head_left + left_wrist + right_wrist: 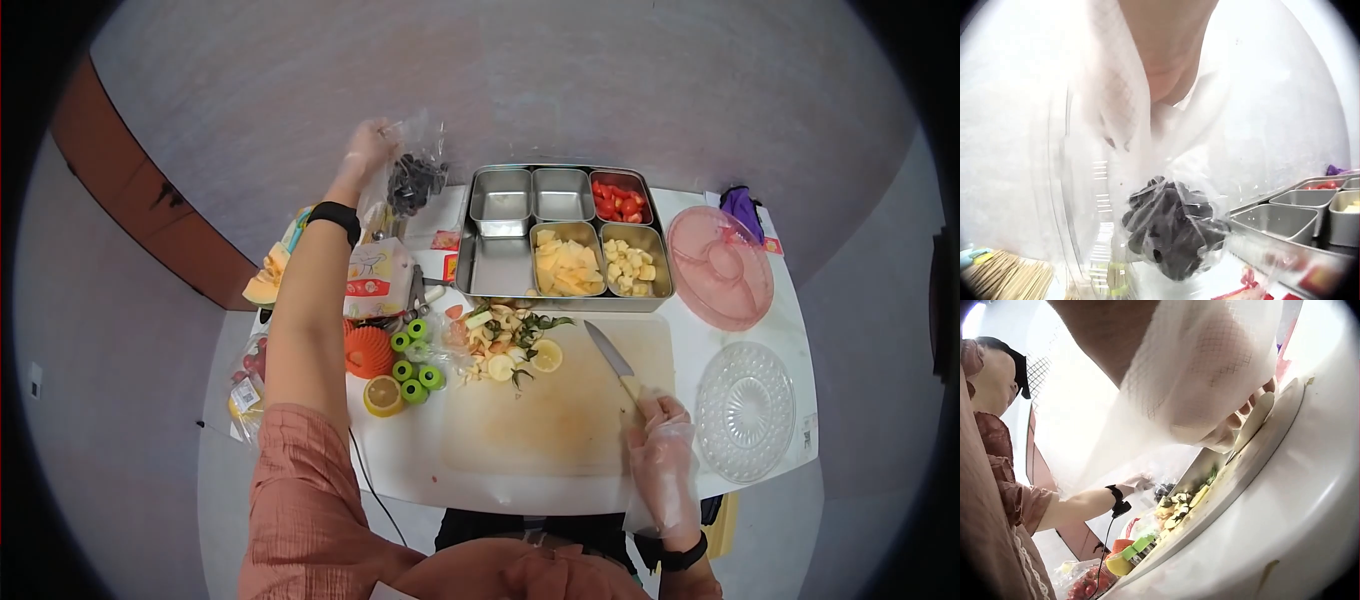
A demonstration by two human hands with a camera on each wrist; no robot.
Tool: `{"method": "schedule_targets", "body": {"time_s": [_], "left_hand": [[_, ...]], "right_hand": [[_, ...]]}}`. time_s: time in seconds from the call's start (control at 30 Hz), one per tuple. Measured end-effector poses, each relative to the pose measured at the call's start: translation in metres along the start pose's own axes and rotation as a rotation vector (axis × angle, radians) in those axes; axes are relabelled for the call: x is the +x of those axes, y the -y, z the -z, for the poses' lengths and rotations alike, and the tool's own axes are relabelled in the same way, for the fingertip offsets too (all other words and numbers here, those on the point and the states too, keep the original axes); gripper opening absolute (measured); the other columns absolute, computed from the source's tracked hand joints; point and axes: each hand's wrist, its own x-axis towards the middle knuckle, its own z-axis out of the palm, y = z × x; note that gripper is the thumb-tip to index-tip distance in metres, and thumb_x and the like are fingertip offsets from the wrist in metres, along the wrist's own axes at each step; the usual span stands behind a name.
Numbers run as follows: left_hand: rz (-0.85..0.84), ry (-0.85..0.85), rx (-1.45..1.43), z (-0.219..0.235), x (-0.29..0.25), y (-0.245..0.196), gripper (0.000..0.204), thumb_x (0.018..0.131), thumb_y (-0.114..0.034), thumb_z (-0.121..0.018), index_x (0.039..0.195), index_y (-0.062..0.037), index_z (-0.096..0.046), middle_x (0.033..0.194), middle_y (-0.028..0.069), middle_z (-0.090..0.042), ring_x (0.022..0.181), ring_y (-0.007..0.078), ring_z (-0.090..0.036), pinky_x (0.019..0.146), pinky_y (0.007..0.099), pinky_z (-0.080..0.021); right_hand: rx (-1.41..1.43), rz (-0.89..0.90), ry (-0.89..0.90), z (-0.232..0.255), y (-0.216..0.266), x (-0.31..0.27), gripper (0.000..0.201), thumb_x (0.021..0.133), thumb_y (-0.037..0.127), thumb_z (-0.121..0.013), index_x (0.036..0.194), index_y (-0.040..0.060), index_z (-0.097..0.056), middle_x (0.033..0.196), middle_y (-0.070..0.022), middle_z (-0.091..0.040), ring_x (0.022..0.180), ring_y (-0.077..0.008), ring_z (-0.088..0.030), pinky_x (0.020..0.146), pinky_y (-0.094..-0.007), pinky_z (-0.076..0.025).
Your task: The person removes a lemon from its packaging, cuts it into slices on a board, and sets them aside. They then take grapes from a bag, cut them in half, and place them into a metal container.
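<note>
At the far left of the table, my gloved left hand [372, 148] holds up a clear plastic bag by its top. Dark grapes [416, 182] bunch together inside it; in the left wrist view the grapes [1175, 231] hang below the hand. My right hand [665, 450], in a clear plastic glove, grips the pale handle of a knife [608, 350] over the right side of the cutting board [550, 430]. The blade points away, up and left. Peels and leafy scraps [505, 340] with cut lemon pieces lie along the board's far left edge.
A steel tray [495, 270] holds metal tubs, some with tomato and pale cut fruit. A pink divided plate [720, 270] and a clear glass plate [745, 410] lie right. Green rolls [430, 377], half a lemon [383, 396] and a carton [378, 280] stand left. Skewers [1010, 278] lie below the bag.
</note>
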Motion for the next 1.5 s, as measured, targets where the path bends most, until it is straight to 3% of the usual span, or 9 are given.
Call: {"method": "schedule_targets", "body": {"time_s": [0.17,0.53,0.8,0.87,1.03,1.2,1.3,1.4,1.5], "left_hand": [[-0.155,-0.026,-0.358,0.026,-0.005,-0.018,0.003,0.086,-0.006,-0.066,0.088,-0.0057,-0.068,0.076,0.0008,-0.065,0.071,0.0125,-0.059,0.067,0.0301,-0.047],[-0.346,0.149,-0.649,0.079,-0.092,-0.113,0.009,0.089,0.001,-0.059,0.096,-0.0028,-0.064,0.090,0.0026,-0.066,0.081,0.0108,-0.062,0.075,0.0249,-0.049],[-0.343,0.259,-0.658,0.107,-0.221,-0.169,0.016,0.089,0.000,-0.059,0.103,-0.0025,-0.065,0.091,0.0038,-0.068,0.087,0.0123,-0.065,0.082,0.0270,-0.048],[-0.247,0.332,-0.659,0.111,-0.251,-0.175,0.032,0.083,0.007,-0.057,0.113,-0.0002,-0.064,0.098,0.0068,-0.068,0.095,0.0159,-0.067,0.089,0.0292,-0.052],[-0.030,0.227,-0.952,0.109,-0.345,-0.197,0.023,0.086,0.004,-0.058,0.108,-0.0002,-0.063,0.106,0.0085,-0.068,0.097,0.0187,-0.065,0.092,0.0312,-0.049],[-0.058,0.216,-0.884,0.080,-0.363,-0.156,0.020,0.085,0.005,-0.060,0.103,-0.0031,-0.064,0.105,0.0055,-0.069,0.095,0.0179,-0.066,0.091,0.0315,-0.051],[-0.106,0.267,-0.561,0.062,-0.366,-0.126,0.029,0.082,0.006,-0.062,0.111,-0.0016,-0.065,0.105,0.0069,-0.068,0.100,0.0148,-0.064,0.090,0.0299,-0.050],[-0.163,0.138,-0.322,0.038,-0.374,-0.103,0.021,0.080,0.003,-0.071,0.099,-0.0020,-0.067,0.094,0.0073,-0.071,0.089,0.0190,-0.068,0.082,0.0343,-0.053],[-0.233,-0.030,-0.268,0.016,-0.386,-0.087,0.024,0.075,0.001,-0.076,0.096,-0.0016,-0.066,0.093,0.0150,-0.070,0.088,0.0329,-0.068,0.079,0.0375,-0.053]], "right_hand": [[0.011,-0.016,-0.039,-0.002,-0.002,-0.004,0.039,0.085,0.012,-0.070,0.121,-0.0024,-0.064,0.121,-0.0241,-0.061,0.112,-0.0410,-0.057,0.095,-0.0467,-0.048],[0.072,0.075,-0.202,0.008,0.001,-0.028,0.032,0.083,0.007,-0.070,0.112,-0.0061,-0.062,0.125,-0.0243,-0.058,0.112,-0.0426,-0.055,0.100,-0.0497,-0.044],[0.117,0.142,-0.228,0.036,0.012,-0.059,0.025,0.087,0.001,-0.064,0.110,-0.0085,-0.059,0.125,-0.0251,-0.057,0.117,-0.0477,-0.052,0.109,-0.0559,-0.036],[0.142,0.161,-0.264,0.038,0.013,-0.065,0.024,0.089,0.002,-0.063,0.111,-0.0070,-0.059,0.125,-0.0245,-0.057,0.117,-0.0453,-0.053,0.111,-0.0555,-0.035],[0.112,0.197,-0.292,0.043,0.022,-0.078,0.023,0.091,0.004,-0.063,0.111,-0.0054,-0.061,0.122,-0.0240,-0.059,0.118,-0.0414,-0.054,0.110,-0.0543,-0.037],[0.122,0.222,-0.264,0.037,0.025,-0.085,0.020,0.090,0.006,-0.064,0.108,-0.0037,-0.065,0.118,-0.0233,-0.061,0.118,-0.0397,-0.055,0.107,-0.0516,-0.040],[0.189,0.206,-0.229,0.039,0.033,-0.086,0.019,0.090,0.006,-0.065,0.106,-0.0031,-0.066,0.117,-0.0227,-0.062,0.116,-0.0394,-0.056,0.104,-0.0489,-0.042],[0.170,0.249,-0.230,0.033,0.034,-0.084,0.021,0.090,0.006,-0.065,0.109,-0.0019,-0.066,0.117,-0.0212,-0.063,0.113,-0.0392,-0.056,0.099,-0.0472,-0.045],[0.167,0.255,-0.231,0.030,0.039,-0.081,0.024,0.090,0.006,-0.066,0.113,0.0009,-0.065,0.118,-0.0193,-0.063,0.113,-0.0391,-0.056,0.098,-0.0470,-0.046]]}}
